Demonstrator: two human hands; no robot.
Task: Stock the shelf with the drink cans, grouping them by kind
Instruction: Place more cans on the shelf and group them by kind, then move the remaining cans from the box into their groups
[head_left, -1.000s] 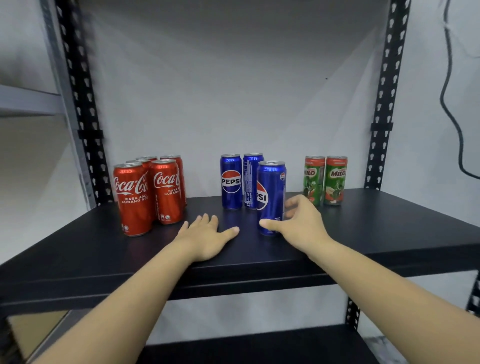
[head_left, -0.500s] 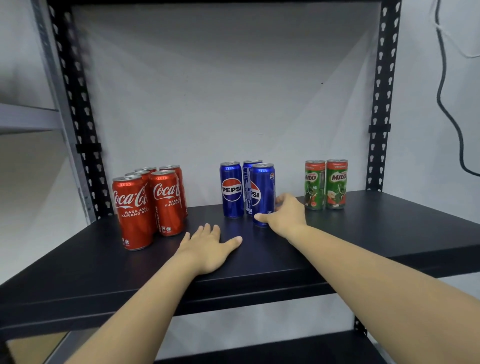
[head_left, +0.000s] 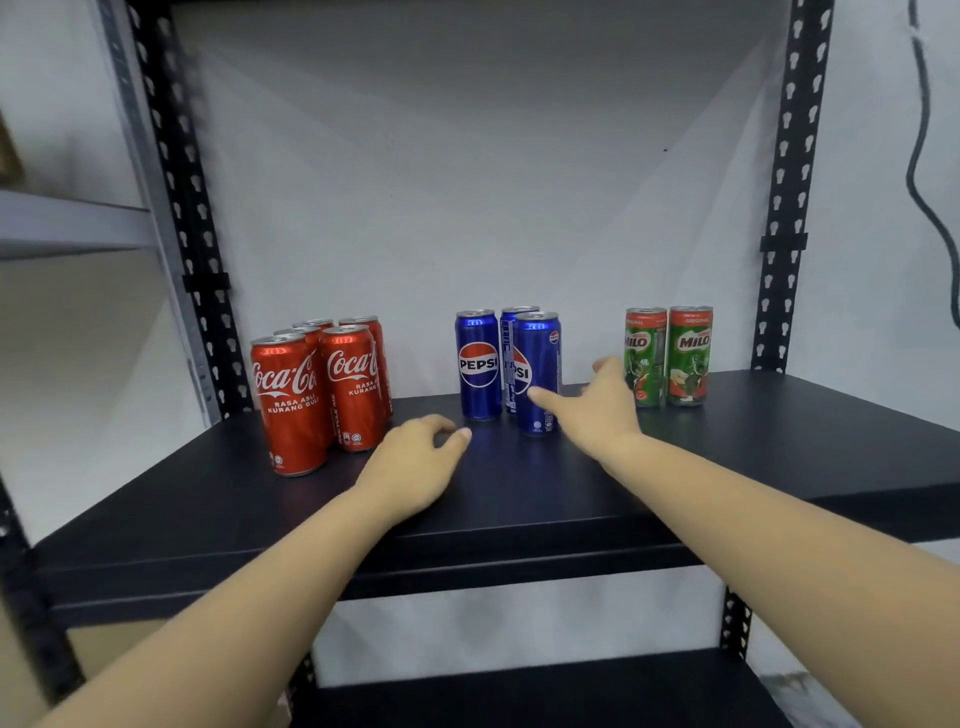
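Note:
On the black shelf (head_left: 753, 457) stand three groups of cans. Several red Coca-Cola cans (head_left: 293, 400) are at the left. Three blue Pepsi cans are in the middle: one at the left (head_left: 478, 364), one behind (head_left: 514, 318) and one in front (head_left: 541, 353). Two green Milo cans (head_left: 667, 353) stand at the right. My right hand (head_left: 597, 410) is just right of the front Pepsi can with its fingers spread, the thumb tip by the can's lower front, gripping nothing. My left hand (head_left: 415, 462) rests on the shelf before the Pepsi cans, fingers curled under.
Black perforated uprights (head_left: 782, 208) frame the shelf on both sides, with a white wall behind. A lower black shelf (head_left: 519, 696) shows beneath. A grey shelf (head_left: 67, 223) stands to the left. A black cable (head_left: 922, 156) hangs on the wall at the right.
My right hand pushed the front Pepsi can back toward the other two, then let go and spread its fingers. My left hand's flat fingers have curled in.

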